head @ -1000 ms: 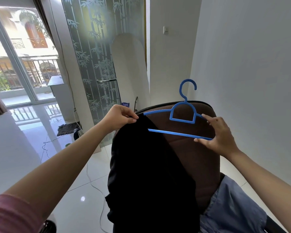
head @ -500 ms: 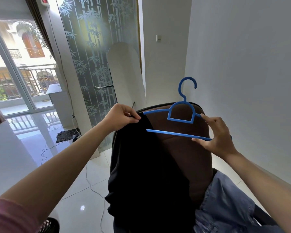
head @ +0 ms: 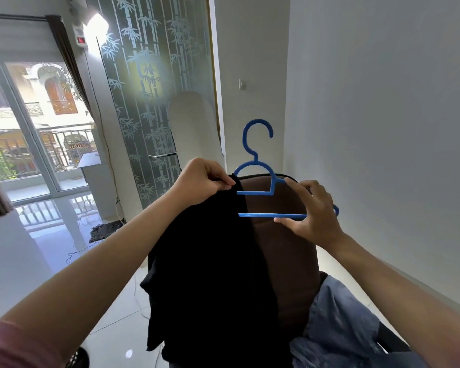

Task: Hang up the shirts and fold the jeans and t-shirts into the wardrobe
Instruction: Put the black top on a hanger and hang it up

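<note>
Left hand (head: pixel 197 181) pinches black shirt (head: pixel 210 274) at its top edge; right hand (head: pixel 314 216) grips blue hanger (head: pixel 258 192), fingers curled round its bar, above brown chair (head: pixel 284 261).

Black shirt (head: pixel 210 261) half over blue hanger (head: pixel 258 192)

A bright blue hanger (head: pixel 255 166) stands out in the centre of the frame against a dark brown chair back (head: pixel 282 235), with a plain black shirt (head: pixel 207 274) draped just left of it and a faded denim-blue garment (head: pixel 337 328) at the lower right. In the upper middle a grey-green glass panel (head: pixel 141 102) carries a pale frosted bamboo pattern, beside a white wall (head: pixel 383 115) on the right and dark brown curtains (head: pixel 64 49) at the upper left. The floor (head: pixel 64 248) at the lower left is glossy white tile with a dark grey mat (head: pixel 104 231) on it, and a dusty pink sleeve (head: pixel 16 346) fills the bottom left corner.
</note>
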Tool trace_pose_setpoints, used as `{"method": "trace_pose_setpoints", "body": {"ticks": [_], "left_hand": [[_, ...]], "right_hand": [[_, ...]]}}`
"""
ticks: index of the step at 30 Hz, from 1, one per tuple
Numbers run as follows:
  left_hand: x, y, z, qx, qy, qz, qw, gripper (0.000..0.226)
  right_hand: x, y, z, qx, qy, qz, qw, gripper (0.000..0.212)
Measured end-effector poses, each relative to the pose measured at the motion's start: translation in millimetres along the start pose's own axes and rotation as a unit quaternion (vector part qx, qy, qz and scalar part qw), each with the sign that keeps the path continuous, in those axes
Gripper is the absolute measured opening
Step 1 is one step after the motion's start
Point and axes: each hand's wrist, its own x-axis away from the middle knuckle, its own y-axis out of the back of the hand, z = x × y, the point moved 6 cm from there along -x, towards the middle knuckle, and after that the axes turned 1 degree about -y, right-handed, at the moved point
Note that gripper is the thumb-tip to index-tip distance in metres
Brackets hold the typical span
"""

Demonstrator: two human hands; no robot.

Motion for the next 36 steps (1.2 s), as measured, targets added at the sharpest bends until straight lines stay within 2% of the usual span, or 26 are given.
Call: {"method": "trace_pose_setpoints", "body": {"ticks": [4,8,10,12,14,16,18,21,25,27,29,33,36], "left_hand": [[0,8,-23,-0.012,-0.001,-0.035,0.999,0.012],[0,15,-41,-0.013,0.007,-0.061,0.998,0.012],[-3,18,-51,-0.027,0.004,-0.084,0.996,0.013],[-6,21,-62,-0.039,-0.005,-0.101,0.994,0.014],[-9,23,-74,-0.044,-0.015,-0.108,0.993,0.014],[-11,27,-85,-0.051,-0.024,-0.117,0.992,0.014],[-11,35,-94,-0.056,-0.033,-0.133,0.989,0.017],[-8,49,-100,-0.067,-0.037,-0.148,0.986,0.020],[-1,63,-101,-0.083,-0.024,-0.157,0.984,0.016],[1,65,-102,-0.091,-0.021,-0.160,0.983,0.014],[1,68,-103,-0.098,-0.019,-0.161,0.982,0.014],[3,75,-103,-0.110,-0.015,-0.162,0.981,0.014],[5,78,-103,-0.112,-0.012,-0.164,0.980,0.014]], "right_hand": [[-9,15,-2,-0.006,0.002,-0.003,1.000,0.087],[-16,33,4,0.056,-0.011,-0.071,0.996,0.081],[-13,43,22,0.025,0.002,-0.122,0.992,0.069],[-6,48,49,-0.050,0.058,-0.148,0.986,0.047],[0,42,70,-0.138,0.103,-0.105,0.979,0.031],[3,27,76,-0.196,0.107,-0.019,0.975,0.029],[5,14,72,-0.197,0.104,0.057,0.973,0.030],[6,9,63,-0.179,0.114,0.107,0.971,0.029],[4,21,49,-0.243,0.103,0.112,0.958,0.032],[4,25,45,-0.256,0.110,0.103,0.955,0.024],[3,26,43,-0.262,0.118,0.095,0.953,0.018],[1,30,36,-0.255,0.117,0.097,0.955,0.026],[-1,35,36,-0.239,0.118,0.079,0.961,0.024]]}}
